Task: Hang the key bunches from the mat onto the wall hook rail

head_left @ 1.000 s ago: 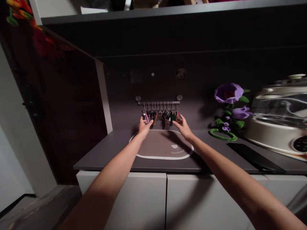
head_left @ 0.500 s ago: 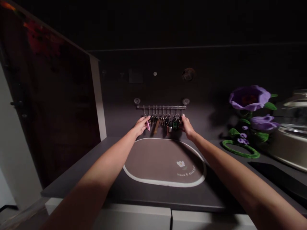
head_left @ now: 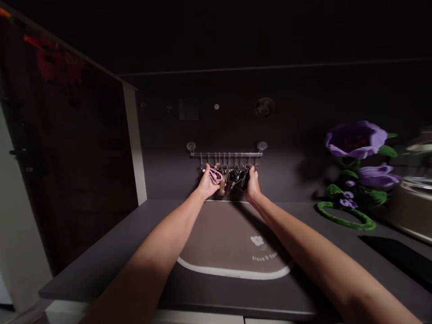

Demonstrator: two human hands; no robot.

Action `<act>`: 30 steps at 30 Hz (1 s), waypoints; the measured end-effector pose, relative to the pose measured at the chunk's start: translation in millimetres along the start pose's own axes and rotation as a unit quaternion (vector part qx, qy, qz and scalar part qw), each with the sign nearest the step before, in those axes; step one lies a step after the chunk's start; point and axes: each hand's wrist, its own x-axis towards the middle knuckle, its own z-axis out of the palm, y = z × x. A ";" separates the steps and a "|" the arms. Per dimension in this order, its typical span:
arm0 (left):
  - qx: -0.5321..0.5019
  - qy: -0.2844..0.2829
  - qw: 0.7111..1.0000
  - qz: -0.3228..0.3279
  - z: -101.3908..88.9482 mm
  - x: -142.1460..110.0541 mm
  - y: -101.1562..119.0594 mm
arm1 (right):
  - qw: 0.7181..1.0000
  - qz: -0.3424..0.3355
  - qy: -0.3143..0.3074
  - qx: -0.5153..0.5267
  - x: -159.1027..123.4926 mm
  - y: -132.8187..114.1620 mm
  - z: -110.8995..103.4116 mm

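A clear rail (head_left: 227,154) on the dark back wall carries a row of hooks with several bunches of keys (head_left: 236,176) hanging from them. My left hand (head_left: 208,185) is cupped around the left end of the row. A pink key strap (head_left: 216,174) lies looped across its palm, and its far fingertips reach behind the keys. At the right end my right hand (head_left: 252,184) closes on dark keys, thumb uppermost; its other fingers are mostly hidden. A brown tag (head_left: 222,184) hangs between the hands.
Below the keys a brown mat (head_left: 229,243) with a white rim lies on the dark counter (head_left: 111,256). To the right stand purple fabric flowers (head_left: 356,139) with a green ring base (head_left: 347,222), a black flat object (head_left: 398,258) and a cream appliance (head_left: 411,198).
Both hands have come in from the ends of the key row and drawn closer together, gathering the keys inward. The pink strap now lies over the left palm. My view has moved nearer the rail.
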 end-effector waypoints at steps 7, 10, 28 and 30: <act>-0.068 0.059 0.996 -0.009 16.7 -6.0 6.4 | 0.986 0.077 0.073 0.126 -18.0 -21.1 23.2; -0.094 0.133 0.987 -0.008 34.0 -7.3 12.7 | 0.974 0.102 0.131 0.155 -22.0 -34.9 35.2; -0.054 0.223 0.973 -0.002 97.2 11.7 68.9 | 0.967 0.001 0.026 -0.253 57.5 -60.2 85.1; -0.058 0.219 0.974 0.004 94.0 4.7 70.0 | 0.974 -0.004 0.022 -0.227 53.2 -57.9 85.6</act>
